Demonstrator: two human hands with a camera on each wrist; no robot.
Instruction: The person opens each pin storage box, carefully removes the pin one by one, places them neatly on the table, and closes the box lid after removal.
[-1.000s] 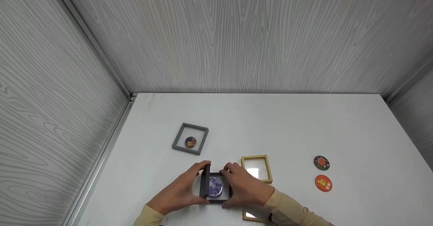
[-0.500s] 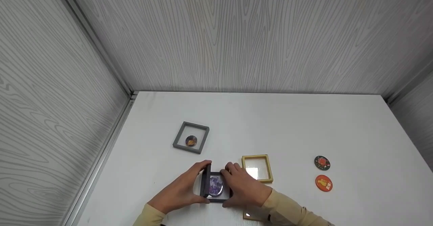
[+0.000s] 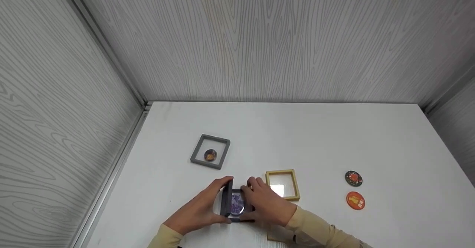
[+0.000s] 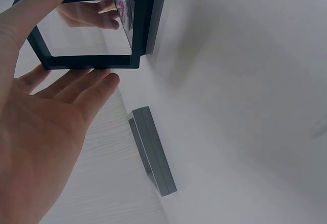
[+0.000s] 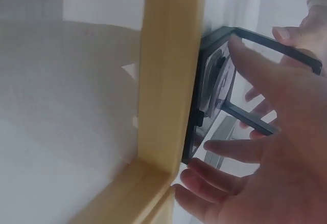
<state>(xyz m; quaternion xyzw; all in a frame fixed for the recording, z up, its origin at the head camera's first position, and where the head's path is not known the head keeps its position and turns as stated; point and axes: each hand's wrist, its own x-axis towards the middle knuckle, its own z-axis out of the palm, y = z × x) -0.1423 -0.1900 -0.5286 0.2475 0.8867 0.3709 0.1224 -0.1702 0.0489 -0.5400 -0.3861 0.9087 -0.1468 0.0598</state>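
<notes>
A black hinged display frame (image 3: 227, 199) stands partly unfolded before me, one half raised and the other flat on the table. Inside the flat half lies a round purple badge (image 3: 237, 204), partly covered by the raised half. My left hand (image 3: 198, 209) holds the raised half between thumb and fingers at opposite edges; its clear film shows in the left wrist view. The right hand (image 3: 270, 203) spans the flat half from the right side, forefinger at the far edge and thumb near the badge's lower edge. Whether that thumb touches the badge I cannot tell.
A grey display frame (image 3: 197, 148) with a small dark badge (image 3: 210, 155) lies beyond my left hand. Behind the right hand is a gold frame (image 3: 281, 172); another gold frame (image 3: 276, 238) is mostly under the right forearm. A dark badge (image 3: 353, 178) and an orange badge (image 3: 355, 201) lie right.
My right thumb has shifted inward over the flat half's near edge, toward the purple badge. The raised half tilts slightly more to the right. My left hand keeps its hold.
</notes>
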